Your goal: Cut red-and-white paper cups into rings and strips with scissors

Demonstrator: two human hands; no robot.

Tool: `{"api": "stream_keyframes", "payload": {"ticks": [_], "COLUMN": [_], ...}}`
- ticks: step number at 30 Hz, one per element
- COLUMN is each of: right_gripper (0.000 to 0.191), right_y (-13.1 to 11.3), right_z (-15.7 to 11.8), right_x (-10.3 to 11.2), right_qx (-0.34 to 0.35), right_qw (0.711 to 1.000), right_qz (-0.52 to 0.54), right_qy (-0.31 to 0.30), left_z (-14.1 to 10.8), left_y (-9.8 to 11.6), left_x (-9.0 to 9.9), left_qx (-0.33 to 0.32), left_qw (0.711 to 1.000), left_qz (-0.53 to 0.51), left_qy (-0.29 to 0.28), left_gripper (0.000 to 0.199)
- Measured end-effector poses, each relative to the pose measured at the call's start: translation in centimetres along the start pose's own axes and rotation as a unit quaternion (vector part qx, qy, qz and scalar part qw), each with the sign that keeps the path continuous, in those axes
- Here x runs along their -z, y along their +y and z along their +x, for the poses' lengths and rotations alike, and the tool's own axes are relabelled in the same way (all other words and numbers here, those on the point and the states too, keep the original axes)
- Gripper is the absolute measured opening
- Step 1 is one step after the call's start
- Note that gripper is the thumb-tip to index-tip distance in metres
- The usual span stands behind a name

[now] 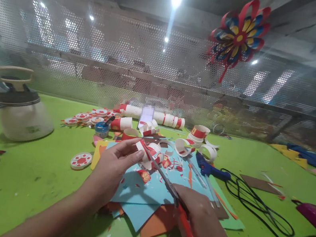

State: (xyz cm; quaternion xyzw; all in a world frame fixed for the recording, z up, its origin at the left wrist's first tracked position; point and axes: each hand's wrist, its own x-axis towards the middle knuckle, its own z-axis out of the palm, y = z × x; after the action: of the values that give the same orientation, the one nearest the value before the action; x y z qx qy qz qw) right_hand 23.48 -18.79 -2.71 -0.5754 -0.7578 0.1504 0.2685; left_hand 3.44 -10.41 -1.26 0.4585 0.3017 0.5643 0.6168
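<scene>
Paper strip (143, 153), light and floppy, sits pinched in left hand (115, 168); right hand (196, 214) grips scissors (165, 180); best held near the cut, probably.

**Two bare hands meet over the middle of the table**

The left forearm enters from the near left and rises toward the centre. The left hand (114, 163) is turned palm inward, its fingers (132, 155) curled and pinched shut at the far tip. The right forearm comes in from the near right, angled leftward. The right hand (196, 214) lies knuckles up, closed in a grip, wrist low.
</scene>
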Motion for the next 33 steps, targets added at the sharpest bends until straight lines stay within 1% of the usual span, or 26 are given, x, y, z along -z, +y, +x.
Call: {"api": "stream_keyframes", "payload": {"ticks": [6, 9, 12, 14, 17, 23, 29, 33], "right_gripper": [0.024, 0.022, 0.025, 0.025, 0.019, 0.017, 0.016, 0.015], "right_y": [0.38, 0.72, 0.93, 0.93, 0.79, 0.53, 0.2, 0.37], "right_z": [0.22, 0.18, 0.1, 0.07, -0.02, -0.15, 0.11, 0.04], "right_x": [-0.26, -0.39, -0.41, -0.35, -0.24, -0.27, -0.2, -0.26], "right_qx": [0.002, 0.014, 0.022, 0.023, 0.019, 0.02, 0.01, 0.013], "right_qw": [1.0, 1.0, 1.0, 1.0, 1.0, 1.0, 1.0, 1.0], "right_qz": [-0.018, -0.021, -0.014, -0.009, -0.002, 0.0, 0.0, -0.016], "right_qy": [0.002, -0.004, -0.011, -0.012, -0.008, 0.001, -0.006, -0.007], "left_z": [0.17, 0.23, 0.16, 0.05, -0.15, -0.25, -0.16, 0.0], "left_y": [0.54, 0.61, 0.5, 0.43, 0.38, 0.26, 0.45, 0.93], "left_x": [0.07, 0.22, 0.03, -0.21, -0.48, -0.49, -0.33, -0.22], "left_qx": [0.048, 0.041, 0.037, 0.036, 0.028, 0.026, 0.048, 0.061], "left_qw": [0.998, 0.998, 0.999, 0.999, 0.999, 0.999, 0.998, 0.997], "left_qz": [-0.046, -0.041, -0.03, -0.023, -0.022, -0.032, -0.036, -0.052], "left_qy": [-0.019, -0.014, -0.001, 0.003, 0.003, 0.006, 0.003, -0.016], "left_gripper": [0.03, 0.032, 0.036, 0.035, 0.033, 0.031, 0.034, 0.027]}}
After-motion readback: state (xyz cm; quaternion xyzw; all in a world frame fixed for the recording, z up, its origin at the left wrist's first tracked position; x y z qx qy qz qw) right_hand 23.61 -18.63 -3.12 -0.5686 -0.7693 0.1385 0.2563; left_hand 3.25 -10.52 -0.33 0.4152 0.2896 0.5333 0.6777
